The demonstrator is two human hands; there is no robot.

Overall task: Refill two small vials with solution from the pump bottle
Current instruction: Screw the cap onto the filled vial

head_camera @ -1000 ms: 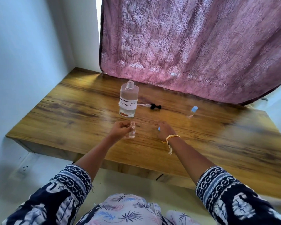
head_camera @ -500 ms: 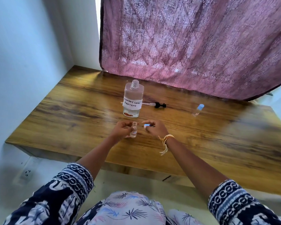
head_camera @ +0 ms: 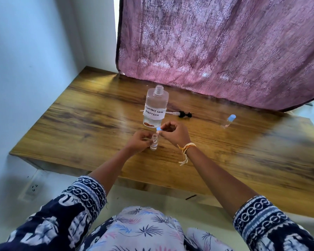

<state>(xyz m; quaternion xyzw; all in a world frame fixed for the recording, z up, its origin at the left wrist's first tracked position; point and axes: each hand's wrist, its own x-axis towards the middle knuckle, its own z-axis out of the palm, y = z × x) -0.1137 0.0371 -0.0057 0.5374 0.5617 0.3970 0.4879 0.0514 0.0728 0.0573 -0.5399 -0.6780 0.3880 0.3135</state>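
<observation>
The left hand (head_camera: 138, 142) pinches an open vial (head_camera: 154, 144) upright on the table (head_camera: 80, 127); just above it the right hand (head_camera: 174, 133) pinches its blue cap (head_camera: 158, 128), wrist raised. Capping seems in hand: next, seat and twist. Beyond stand the bottle (head_camera: 155, 109), the pump (head_camera: 181, 114) and, further right, the capped vial (head_camera: 228, 121).

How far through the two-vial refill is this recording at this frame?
Done, by the look of it: the pump lies on the table beside the open bottle, and a capped vial stands to the right; its fill level is unreadable. In hand: the left hand holds the open vial, the right hand pinches its blue cap just above. Left: capping it, then refitting the pump.
</observation>
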